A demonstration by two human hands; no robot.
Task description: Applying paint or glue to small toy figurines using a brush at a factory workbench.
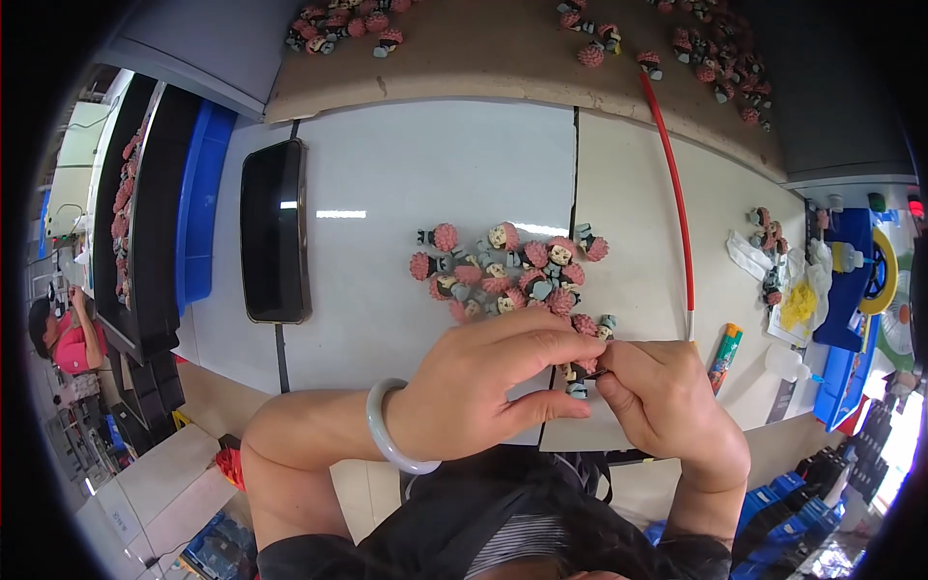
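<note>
A small figurine [578, 389] with pink curly hair and pale grey feet is between my two hands. My left hand [483, 387], with a pale bangle at the wrist, curves around it, index finger above and thumb below. My right hand [662, 396] is closed in a pinch right beside it. Something thin and dark shows at the right fingertips, too small to make out. Just beyond my fingers lies a pile of similar pink-haired figurines [503, 271], partly hidden by my left hand.
A black phone [275, 232] lies left on the white tabletop [387, 164]. A red-handled thin brush [677, 193] reaches toward my right hand, near a green-orange lighter-like stick [725, 356]. More figurines [715, 58] cover the back shelf [464, 72]. A blue bin [206, 203] stands left; bottles [788, 364] stand right.
</note>
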